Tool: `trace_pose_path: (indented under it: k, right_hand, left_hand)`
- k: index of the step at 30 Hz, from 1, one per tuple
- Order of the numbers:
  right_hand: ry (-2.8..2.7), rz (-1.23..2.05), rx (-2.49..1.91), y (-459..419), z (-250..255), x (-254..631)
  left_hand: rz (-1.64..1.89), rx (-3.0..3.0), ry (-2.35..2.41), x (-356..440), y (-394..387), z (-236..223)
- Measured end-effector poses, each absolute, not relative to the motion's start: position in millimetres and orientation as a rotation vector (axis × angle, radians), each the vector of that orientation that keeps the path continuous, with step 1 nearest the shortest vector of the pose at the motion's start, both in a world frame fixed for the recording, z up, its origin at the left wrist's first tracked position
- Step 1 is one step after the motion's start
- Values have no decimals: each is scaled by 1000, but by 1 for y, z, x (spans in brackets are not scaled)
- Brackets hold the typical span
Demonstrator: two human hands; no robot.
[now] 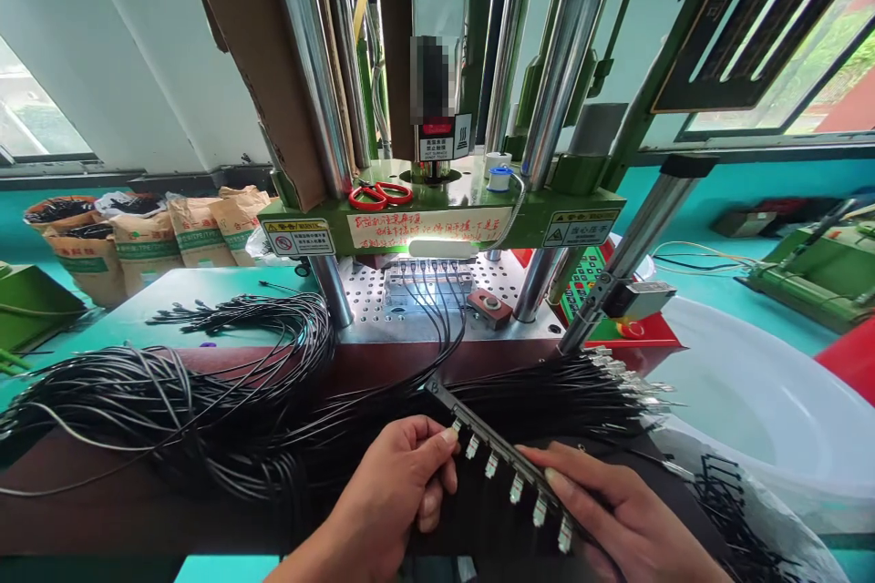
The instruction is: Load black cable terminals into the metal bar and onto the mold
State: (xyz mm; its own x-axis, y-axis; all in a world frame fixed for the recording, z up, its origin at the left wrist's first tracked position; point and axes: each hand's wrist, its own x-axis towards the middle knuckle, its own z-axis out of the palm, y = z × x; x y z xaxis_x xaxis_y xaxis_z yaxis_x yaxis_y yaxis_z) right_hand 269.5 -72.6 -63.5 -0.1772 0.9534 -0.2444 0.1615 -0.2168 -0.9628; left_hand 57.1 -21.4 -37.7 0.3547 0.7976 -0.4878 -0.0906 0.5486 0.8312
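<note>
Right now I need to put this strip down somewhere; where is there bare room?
Bare teal table lies between the sacks and the black cable bundle. The white basin looks empty. Crowded: cables cover the bench front around both hands and the perforated plate.

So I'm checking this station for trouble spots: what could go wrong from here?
The black strip is pinched only by fingers of the left hand and right hand; a tilt might loosen its metal connectors. The loose black cables could snag. The red scissors sit near the press ledge's edge.
</note>
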Motion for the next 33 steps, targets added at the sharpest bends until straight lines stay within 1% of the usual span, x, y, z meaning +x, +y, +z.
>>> trace_pose_path:
  k: [4,8,11,14,16,18,21,23,25,27,30,33]
  right_hand:
    - [-1382,1567,-1346,-70,-65,278]
    - [-1426,1657,-1377,-63,-58,296]
    - [-1610,1621,-1452,-54,-48,306]
    - [-1906,1483,-1436,-43,-35,301]
    - [-2067,1370,-1391,-38,-28,291]
    - [-2172,1264,-1323,-35,-24,280]
    - [-2271,1071,-1266,-36,-26,268]
    - [-2310,943,-1301,-40,-32,264]
    - [-2325,878,-1363,-43,-36,264]
    - [-2337,880,-1355,-39,-35,265]
    - [-2308,791,-1279,-5,-25,265]
    - [-2148,455,-1444,67,-12,259]
  left_hand:
    - [616,1005,1132,50,-24,-31]
    - [558,1322,1270,21,-19,1]
    - [621,1376,1287,-3,-7,28]
    - [780,1440,1275,-8,13,41]
    - [874,1401,1261,-2,32,38]
    - [893,1265,1252,10,55,29]
    - [791,1070,1234,32,94,11]
    - [711,959,1200,47,117,-1]
    - [662,848,1144,62,135,-11]
    - [642,748,1095,75,147,-19]
    - [623,619,1035,90,153,-31]
    - [611,524,954,96,151,-40]
